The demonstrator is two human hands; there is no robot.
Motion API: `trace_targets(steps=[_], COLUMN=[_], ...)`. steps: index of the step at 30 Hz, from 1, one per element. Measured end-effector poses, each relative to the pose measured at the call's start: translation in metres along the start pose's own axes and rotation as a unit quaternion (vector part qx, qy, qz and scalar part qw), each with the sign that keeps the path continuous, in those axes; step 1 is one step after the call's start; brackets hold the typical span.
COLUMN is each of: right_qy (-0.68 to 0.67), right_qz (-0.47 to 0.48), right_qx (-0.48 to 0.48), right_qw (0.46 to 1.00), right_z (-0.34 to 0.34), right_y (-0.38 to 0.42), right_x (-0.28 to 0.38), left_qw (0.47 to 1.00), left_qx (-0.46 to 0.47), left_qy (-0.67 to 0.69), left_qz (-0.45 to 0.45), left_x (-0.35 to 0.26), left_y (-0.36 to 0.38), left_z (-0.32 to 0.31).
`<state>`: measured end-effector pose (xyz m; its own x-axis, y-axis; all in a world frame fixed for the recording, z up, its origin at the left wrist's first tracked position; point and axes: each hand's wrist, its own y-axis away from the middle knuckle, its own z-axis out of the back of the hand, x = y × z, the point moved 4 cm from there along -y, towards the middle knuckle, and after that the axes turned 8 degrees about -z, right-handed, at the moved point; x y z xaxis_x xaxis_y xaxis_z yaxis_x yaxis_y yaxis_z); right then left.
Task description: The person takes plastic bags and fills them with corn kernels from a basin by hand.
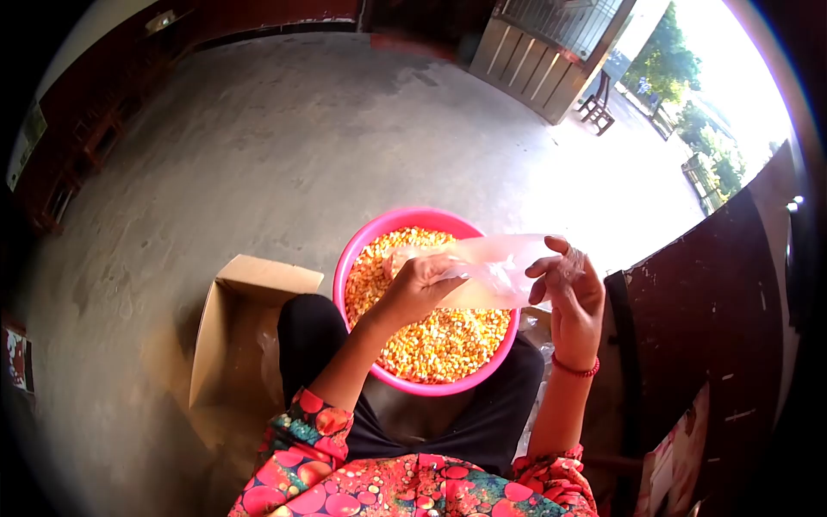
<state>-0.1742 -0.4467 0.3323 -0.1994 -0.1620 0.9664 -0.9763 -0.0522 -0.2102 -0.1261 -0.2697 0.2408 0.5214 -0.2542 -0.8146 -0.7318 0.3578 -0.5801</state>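
A pink basin (343, 271) full of yellow-orange corn kernels (439, 349) sits at my lap, between my knees. Above the kernels a clear plastic bag (487, 258) is stretched sideways between my hands. My left hand (415, 291) is closed on the bag's near-left part, thumb and fingers pressed together. At the bag's right end, the fingers of my right hand (570, 297) are bent and gripping the film; a red bead bracelet (575, 369) circles that wrist. Whether anything is inside the bag I cannot make out.
An open cardboard box (233, 345) with some clear plastic in it stands left of my knee. More clear plastic lies by my right leg. Concrete floor (258, 146) spreads ahead to an open door (543, 65). A wooden chair (598, 105) stands outside in bright light.
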Motion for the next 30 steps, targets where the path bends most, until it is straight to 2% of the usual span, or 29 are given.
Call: trace_targets(steps=[1,3,5,6,7,9,12,14,15,16,19,20,21,24,25,27,28,29,30], right_qy=[-0.027,-0.020,-0.007,-0.027,-0.048,-0.127,-0.210,-0.252,-0.240,-0.228,-0.270,-0.235,-0.217,0.017,0.098,0.190,0.246,0.260,0.253], right_qz=[0.004,-0.031,-0.046,-0.057,-0.066,-0.064,-0.046,-0.036,-0.015,0.008,0.025,0.016,0.018,-0.011,-0.012,0.011,0.032,0.064,0.015], right_qx=[-0.013,0.005,-0.014,0.005,0.023,0.071,0.057,0.037,-0.006,-0.049,0.056,0.043,0.054,0.053,0.059,0.068,0.064,0.026,0.039], right_qw=[1.000,0.999,0.999,0.998,0.996,0.987,0.975,0.966,0.971,0.972,0.961,0.971,0.974,0.998,0.993,0.979,0.967,0.963,0.966], right_z=[0.002,0.011,0.009,0.010,0.012,0.018,0.037,0.050,0.055,0.061,0.047,0.040,0.040,0.030,0.026,0.013,0.005,0.001,0.002], right_y=[0.001,0.002,0.005,0.008,0.010,0.016,0.026,0.029,0.030,0.030,0.027,0.025,0.024,0.022,0.024,0.027,0.027,0.027,0.025], right_x=[-0.002,-0.013,-0.017,-0.022,-0.027,-0.041,-0.060,-0.077,-0.082,-0.083,-0.072,-0.070,-0.079,-0.103,-0.114,-0.129,-0.130,-0.126,-0.131], left_qw=[1.000,0.996,0.994,0.991,0.983,0.973,0.947,0.952,0.951,0.964,0.983,0.966,0.969,0.974,0.977,0.957,0.965,0.967,0.969], left_qx=[0.008,-0.015,-0.031,-0.075,-0.076,-0.078,-0.097,-0.100,-0.114,-0.081,-0.033,-0.125,-0.114,-0.108,-0.094,-0.161,-0.128,-0.121,-0.103], left_qy=[0.000,0.021,0.075,0.093,0.168,0.216,0.307,0.283,0.277,0.246,0.132,0.166,0.163,0.158,0.153,0.191,0.177,0.176,0.173], left_qz=[-0.007,0.084,0.075,0.066,0.020,0.006,0.009,0.055,0.079,0.064,0.122,0.152,0.149,0.125,0.117,0.145,0.144,0.141,0.141], left_x=[-0.002,0.010,0.020,0.013,-0.002,-0.008,0.005,0.005,0.010,0.000,0.014,0.012,0.015,0.033,0.030,0.027,0.025,0.023,0.019], left_y=[0.001,0.009,0.015,0.015,0.009,0.001,0.004,0.005,0.010,0.010,0.019,0.020,0.021,0.018,0.015,0.015,0.016,0.014,0.013], left_z=[0.001,0.003,0.006,0.006,0.005,0.005,0.009,0.009,0.008,0.006,0.006,0.000,0.002,0.014,0.013,0.012,0.012,0.011,0.007])
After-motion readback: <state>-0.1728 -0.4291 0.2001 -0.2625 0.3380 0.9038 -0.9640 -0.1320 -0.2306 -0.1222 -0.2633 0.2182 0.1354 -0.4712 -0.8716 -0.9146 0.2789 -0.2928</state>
